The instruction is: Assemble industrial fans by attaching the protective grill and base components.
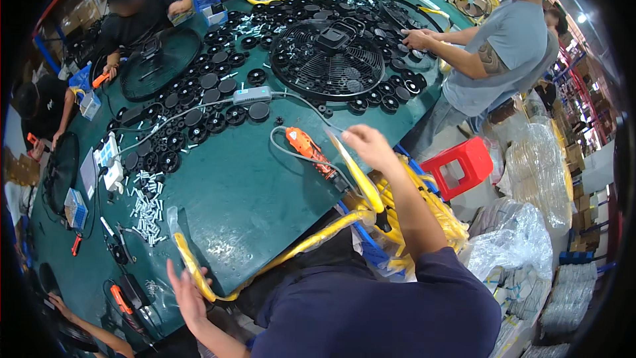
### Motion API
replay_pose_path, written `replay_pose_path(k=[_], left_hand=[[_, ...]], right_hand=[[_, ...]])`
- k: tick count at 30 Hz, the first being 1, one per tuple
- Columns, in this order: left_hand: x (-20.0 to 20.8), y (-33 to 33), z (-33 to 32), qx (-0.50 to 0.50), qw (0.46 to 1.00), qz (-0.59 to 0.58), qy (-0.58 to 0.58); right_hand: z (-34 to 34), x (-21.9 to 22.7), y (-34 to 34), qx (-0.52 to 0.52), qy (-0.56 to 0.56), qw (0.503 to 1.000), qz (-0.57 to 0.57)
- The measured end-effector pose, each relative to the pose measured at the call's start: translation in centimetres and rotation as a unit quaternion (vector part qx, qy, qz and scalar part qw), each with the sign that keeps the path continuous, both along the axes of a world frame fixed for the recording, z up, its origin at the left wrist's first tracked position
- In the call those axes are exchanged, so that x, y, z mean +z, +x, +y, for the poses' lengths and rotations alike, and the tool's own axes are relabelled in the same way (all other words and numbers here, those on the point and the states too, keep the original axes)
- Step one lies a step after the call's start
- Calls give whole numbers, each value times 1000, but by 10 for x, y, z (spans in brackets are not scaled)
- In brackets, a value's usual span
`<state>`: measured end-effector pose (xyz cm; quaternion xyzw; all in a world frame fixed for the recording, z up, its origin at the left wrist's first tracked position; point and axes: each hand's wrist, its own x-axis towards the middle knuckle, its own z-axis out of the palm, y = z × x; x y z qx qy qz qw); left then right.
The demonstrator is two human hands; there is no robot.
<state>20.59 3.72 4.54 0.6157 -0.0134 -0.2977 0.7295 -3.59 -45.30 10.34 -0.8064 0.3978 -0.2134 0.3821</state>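
Note:
A yellow U-shaped tube [331, 229] in clear plastic film lies across the table's near edge, in front of my body, with both ends pointing away from me. My right hand [372, 148] is closed at its right end, fingertips pinching the loose clear film [333, 139]. My left hand [187, 297] is beside the left arm of the tube, fingers stretched and apart; whether it touches the tube is unclear. An orange power screwdriver [308, 148] with a grey cord lies left of my right hand. Loose silver screws [147, 209] lie beyond my left hand.
Black fan guards [328, 59], round black knobs [235, 116] and a grey power adapter [252, 95] cover the green table [245, 185]. More yellow tubes [430, 215] fill a blue container at my right, near a red stool [458, 168]. Several co-workers sit or stand around.

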Motion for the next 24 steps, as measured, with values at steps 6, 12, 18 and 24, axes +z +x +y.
replay_pose_path(k=[6,12,18,24], left_hand=[[-9,29,-25,-51,991,41,118],[59,6,0,-33,994,41,96],[176,4,10,79,984,-155,30],[89,42,13,143,918,-318,191]], right_hand=[[36,-5,-11,51,349,928,-120],[56,26,-36,67,391,900,-179],[72,112,0,122,329,880,-321],[65,41,53,110,164,944,-263]])
